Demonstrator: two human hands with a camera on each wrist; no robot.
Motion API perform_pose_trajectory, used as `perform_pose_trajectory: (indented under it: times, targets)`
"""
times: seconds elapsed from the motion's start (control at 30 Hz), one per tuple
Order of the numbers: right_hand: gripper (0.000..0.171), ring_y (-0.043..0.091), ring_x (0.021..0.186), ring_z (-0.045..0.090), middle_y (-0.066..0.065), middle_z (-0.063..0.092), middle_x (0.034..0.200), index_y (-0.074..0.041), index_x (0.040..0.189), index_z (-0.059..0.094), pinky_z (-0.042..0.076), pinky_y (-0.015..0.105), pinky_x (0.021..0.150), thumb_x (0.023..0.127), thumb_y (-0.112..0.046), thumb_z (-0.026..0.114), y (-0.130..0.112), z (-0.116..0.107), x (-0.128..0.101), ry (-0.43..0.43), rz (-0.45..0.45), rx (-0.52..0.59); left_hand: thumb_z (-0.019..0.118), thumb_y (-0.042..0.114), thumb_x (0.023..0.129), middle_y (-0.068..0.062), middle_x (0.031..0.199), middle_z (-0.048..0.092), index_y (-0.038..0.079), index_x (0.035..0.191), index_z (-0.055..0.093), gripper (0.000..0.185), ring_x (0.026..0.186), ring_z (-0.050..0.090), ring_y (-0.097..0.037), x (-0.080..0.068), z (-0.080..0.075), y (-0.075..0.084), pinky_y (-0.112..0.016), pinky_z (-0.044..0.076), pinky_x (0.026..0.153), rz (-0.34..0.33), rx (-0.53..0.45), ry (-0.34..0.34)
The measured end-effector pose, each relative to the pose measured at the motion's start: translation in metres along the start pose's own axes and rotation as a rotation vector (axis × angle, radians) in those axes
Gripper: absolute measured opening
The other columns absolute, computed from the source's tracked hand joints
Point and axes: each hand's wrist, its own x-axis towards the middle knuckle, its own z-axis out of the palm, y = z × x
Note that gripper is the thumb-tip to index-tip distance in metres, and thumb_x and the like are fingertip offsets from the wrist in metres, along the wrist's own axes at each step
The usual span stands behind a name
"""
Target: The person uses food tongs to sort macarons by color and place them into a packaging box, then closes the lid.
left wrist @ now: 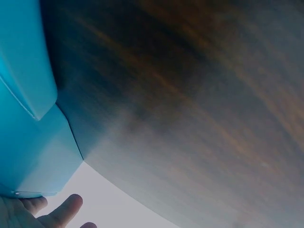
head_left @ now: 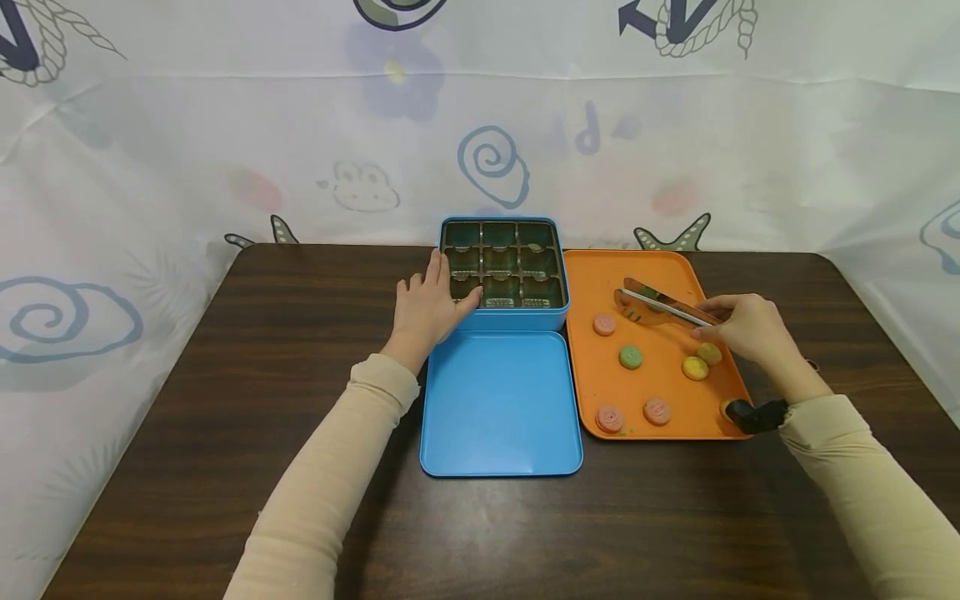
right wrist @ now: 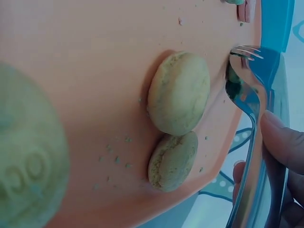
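Setting: a dark wooden counter (head_left: pixel 225 375) seen from above, with a pale printed sheet hanging behind its far edge.
Left hand: the left hand (head_left: pixel 429 307) rests on the near left corner of a blue tin (head_left: pixel 502 317), fingers straight and relaxed, gripping nothing. In the left wrist view its fingertips show beside the tin's blue wall.
Blue tin: it sits at the centre of the counter towards the far side and holds a dark insert split into nine small compartments. One far right compartment seems to hold something pale; too small to tell.
Lid: a blue lid (head_left: pixel 501 404) lies flat on the counter, touching the near side of the tin.
Right hand: the right hand (head_left: pixel 746 327) is curled around the handle end of metal tongs (head_left: pixel 663 304), gripping them above the tray. The tong tips point left, towards the tin.
Tray: an orange tray (head_left: pixel 592 275) lies just right of the tin and lid.
Cookies on the tray: a pink cookie (head_left: pixel 604 324) lies just near the tong tips, a green cookie (head_left: pixel 631 357) towards the middle, and two yellowish cookies (head_left: pixel 695 367) side by side and touching, under the right hand. Two more pink cookies (head_left: pixel 610 418) lie near the tray's near edge.
Wrist: a black strap (head_left: pixel 757 415) wraps the right wrist.
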Motion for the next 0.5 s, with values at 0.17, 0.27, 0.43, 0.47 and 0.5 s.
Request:
perform_pose_trajectory:
  times: [0.17,0.27,0.43,0.47,0.5]
  targets:
    - [0.049,0.037,0.087,0.062,0.031,0.064,0.112,0.006,0.122,0.061,0.047,0.029,0.062,0.083,-0.022,0.073,0.0012,0.0001,0.0006,0.010,0.011,0.003,0.028,0.067,0.094,-0.007,0.163,0.004,0.009,0.155,0.006,0.088,0.138,0.035,-0.038,0.0003,0.0005,0.0001,-0.055,0.023,0.115,-0.002,0.002,-0.001]
    - [0.050,0.037,0.087,0.061,0.031,0.064,0.111,0.006,0.122,0.061,0.046,0.027,0.061,0.083,-0.022,0.074,0.0018,-0.0004,0.0009,0.006,0.026,0.014,0.028,0.067,0.094,-0.007,0.163,0.004,0.009,0.155,0.005,0.088,0.138,0.035,-0.038,0.0005,0.0005,0.0001,-0.055,0.023,0.115,-0.002,0.005,-0.002]
    - [0.047,0.033,0.083,0.062,0.029,0.066,0.107,0.005,0.120,0.063,0.044,0.026,0.060,0.083,-0.023,0.074,0.0009,0.0003,0.0011,0.018,0.035,0.026,0.028,0.067,0.094,-0.007,0.163,0.005,0.009,0.155,0.006,0.088,0.137,0.036,-0.038,0.0007,0.0003,-0.0001,-0.055,0.023,0.115,-0.002,0.004,0.003]
    - [0.046,0.033,0.082,0.062,0.028,0.067,0.105,0.005,0.119,0.064,0.044,0.026,0.060,0.083,-0.022,0.074,0.0008,0.0005,0.0010,0.024,0.035,0.026,0.028,0.067,0.094,-0.008,0.163,0.005,0.009,0.155,0.007,0.088,0.137,0.036,-0.038,0.0008,0.0003,-0.0001,-0.055,0.023,0.115,-0.001,0.003,0.005]
    - [0.045,0.032,0.081,0.062,0.028,0.068,0.104,0.005,0.118,0.064,0.044,0.026,0.060,0.083,-0.022,0.074,0.0006,0.0006,0.0009,0.032,0.036,0.026,0.029,0.067,0.094,-0.008,0.163,0.005,0.009,0.155,0.007,0.088,0.137,0.036,-0.038,0.0008,0.0002,-0.0001,-0.055,0.023,0.115,-0.001,0.002,0.004]
